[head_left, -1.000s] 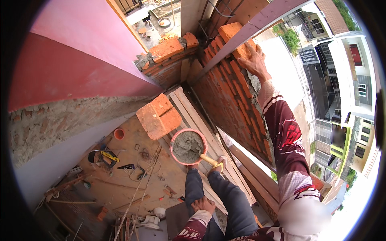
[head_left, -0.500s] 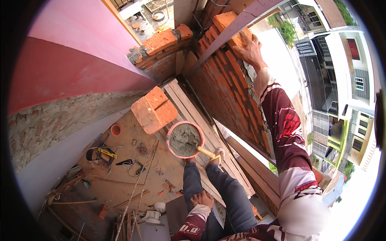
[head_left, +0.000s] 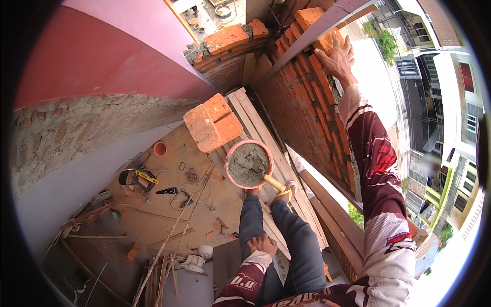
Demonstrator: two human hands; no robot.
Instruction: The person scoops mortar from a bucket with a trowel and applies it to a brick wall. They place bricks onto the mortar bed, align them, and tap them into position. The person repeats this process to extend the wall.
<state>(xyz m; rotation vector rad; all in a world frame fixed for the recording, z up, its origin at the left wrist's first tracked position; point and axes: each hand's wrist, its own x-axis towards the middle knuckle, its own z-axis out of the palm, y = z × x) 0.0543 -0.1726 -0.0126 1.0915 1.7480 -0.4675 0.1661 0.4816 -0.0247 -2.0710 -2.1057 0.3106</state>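
The right hand (head_left: 337,60) had spread its fingers wider since the earlier frame, beside an orange brick (head_left: 308,18) atop the brick wall (head_left: 307,102).
The step seemed to be settling that brick; the next move likely called for steady, even pressure. The right grip stood apart, its contact unclear; the left hand (head_left: 262,244) lay slack on a dark trouser leg (head_left: 251,217). Lower, beside rough-faced stacked bricks (head_left: 214,124) and long flat planks (head_left: 250,115), a round bucket (head_left: 227,162) held pasty grey mortar (head_left: 245,162) and a wooden-handled trowel (head_left: 274,182).

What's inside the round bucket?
Grey mortar sits in the bucket, with a tool's pale handle sticking out. The mortar covers the bucket's bottom and apparently part of the tool's head, so those can't be seen.
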